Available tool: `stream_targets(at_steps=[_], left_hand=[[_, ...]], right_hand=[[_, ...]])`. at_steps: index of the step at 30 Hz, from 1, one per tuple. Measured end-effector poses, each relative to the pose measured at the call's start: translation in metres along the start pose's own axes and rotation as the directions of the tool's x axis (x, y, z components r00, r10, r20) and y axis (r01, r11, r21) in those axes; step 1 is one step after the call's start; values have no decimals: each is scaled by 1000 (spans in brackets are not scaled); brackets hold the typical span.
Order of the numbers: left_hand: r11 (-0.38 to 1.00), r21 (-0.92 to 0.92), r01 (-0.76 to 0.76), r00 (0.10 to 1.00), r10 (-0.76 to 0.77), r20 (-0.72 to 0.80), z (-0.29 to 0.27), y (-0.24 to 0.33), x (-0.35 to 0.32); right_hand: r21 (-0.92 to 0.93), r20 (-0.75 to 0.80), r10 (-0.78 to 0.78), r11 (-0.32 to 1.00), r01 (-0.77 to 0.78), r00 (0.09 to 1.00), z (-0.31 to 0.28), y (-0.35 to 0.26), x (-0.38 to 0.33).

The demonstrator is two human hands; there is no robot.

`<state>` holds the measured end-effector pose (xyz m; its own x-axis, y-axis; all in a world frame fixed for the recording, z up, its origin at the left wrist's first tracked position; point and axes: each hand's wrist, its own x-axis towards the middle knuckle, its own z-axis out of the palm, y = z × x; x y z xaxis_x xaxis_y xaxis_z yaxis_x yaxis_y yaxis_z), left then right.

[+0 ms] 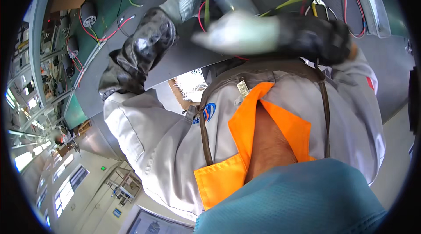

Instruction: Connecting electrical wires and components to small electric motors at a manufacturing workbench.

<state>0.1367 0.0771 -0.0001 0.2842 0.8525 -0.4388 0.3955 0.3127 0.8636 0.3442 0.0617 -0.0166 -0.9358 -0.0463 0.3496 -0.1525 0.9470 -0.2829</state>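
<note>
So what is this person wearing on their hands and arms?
Both hands are gloved. The left hand wears a dark, shiny, worn glove with a pale grey knit finger part. The right hand has a similar dark glove with pale, blurred fingertips. The sleeves are light grey work-jacket fabric.

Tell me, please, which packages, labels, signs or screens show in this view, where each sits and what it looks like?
Chest emblem: on the grey work jacket, beside the orange collar; small, round, blue and orange.
Small sign: on the hall wall at lower left; tiny green square.
Panel: near the lower edge; small blue rectangle, too small to tell more.
</note>
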Motion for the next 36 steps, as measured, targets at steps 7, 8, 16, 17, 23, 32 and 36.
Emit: stream_targets(at_steps=[7, 8, 16, 17, 23, 32, 36], left_hand=[[605, 769, 206, 961, 22, -275, 34, 19, 61], [606, 768, 207, 961, 22, -276, 39, 18, 59], [736, 677, -16, 792, 423, -441, 82, -2, 63], [744, 667, -46, 766, 455, -455, 82, -6, 63], [796, 583, -161, 722, 498, -480, 61, -74, 40], [941, 255, -222, 871, 309, -382, 30, -69, 35], [895, 445, -40, 986, 106, -126, 27, -26, 18]], right_hand=[[334, 249, -105, 942, 17, 963, 78, -13, 47], [400, 227, -137, 916, 36, 964, 61, -10, 40], [735, 63, 461, 578, -354, 885, -100, 35, -129], [756, 104, 676, 423, -500, 729, -119, 30, -166], [801, -265, 906, 16, -599, -330, -176, 94, -354], [-496, -386, 920, -146, -856, 67, -168, 251, -507], [-458, -375, 926, -139, -878, 49, -161, 255, -530]])
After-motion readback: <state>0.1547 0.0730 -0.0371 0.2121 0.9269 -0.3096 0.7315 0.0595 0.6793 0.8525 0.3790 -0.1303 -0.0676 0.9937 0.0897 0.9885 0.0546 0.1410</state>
